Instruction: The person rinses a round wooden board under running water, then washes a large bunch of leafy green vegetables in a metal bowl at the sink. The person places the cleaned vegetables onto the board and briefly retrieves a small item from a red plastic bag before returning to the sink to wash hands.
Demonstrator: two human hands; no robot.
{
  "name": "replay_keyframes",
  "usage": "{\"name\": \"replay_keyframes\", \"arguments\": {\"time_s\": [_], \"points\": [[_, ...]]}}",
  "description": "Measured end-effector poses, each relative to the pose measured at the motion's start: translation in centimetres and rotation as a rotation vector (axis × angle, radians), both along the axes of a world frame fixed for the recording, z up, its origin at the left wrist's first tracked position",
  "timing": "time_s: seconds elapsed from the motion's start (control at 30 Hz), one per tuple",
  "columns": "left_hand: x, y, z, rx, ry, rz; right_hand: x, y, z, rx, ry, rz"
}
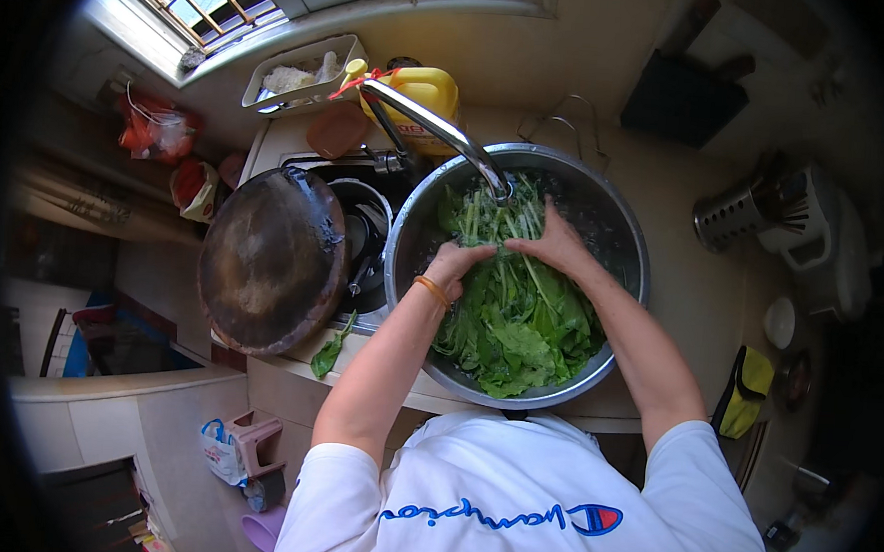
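Observation:
A large metal basin (634, 233) holds leafy greens (518, 332) in water, with stems towards the faucet and leaves towards me. My left hand (454, 263) grips the left side of the bunch, an orange bangle on its wrist. My right hand (552, 240) is around the right side of the stems, thumb near the left thumb. A chrome faucet (449, 130) arches over the basin, its spout just above the stems. The fingers of both hands are partly hidden by the greens.
Left of the basin, a large dark round board or lid (270, 259) lies partly over the sink (372, 319). One loose leaf (327, 354) is at the counter's edge. Behind stand a yellow jug (421, 95) and a tray (253, 94). A perforated utensil holder (722, 216) lies at right.

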State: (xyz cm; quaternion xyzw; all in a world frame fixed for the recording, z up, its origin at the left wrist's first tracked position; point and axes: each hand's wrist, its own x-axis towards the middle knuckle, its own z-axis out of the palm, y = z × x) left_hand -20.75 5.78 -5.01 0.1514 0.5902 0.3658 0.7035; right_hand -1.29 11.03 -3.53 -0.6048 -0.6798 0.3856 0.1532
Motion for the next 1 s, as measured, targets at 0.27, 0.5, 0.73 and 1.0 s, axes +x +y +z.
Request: {"name": "replay_keyframes", "arguments": {"time_s": [0.27,0.5,0.73,1.0], "points": [[1.5,-0.2,-1.0,-0.072,-0.206,0.016,-1.7,0.0,0.6,-0.425,0.537,-0.001],[0.0,-1.6,1.0,0.252,0.282,0.018,-0.1,1.8,2.4,-0.379,-0.013,-0.033],[-0.5,-4.4,1.9,0.524,1.154,-0.271,1.8,0.5,2.2,0.081,-0.169,0.151],[1.5,-4.6,2.2,0.232,1.182,-0.625,0.1,-1.7,0.4,0.076,-0.350,0.138]]}}
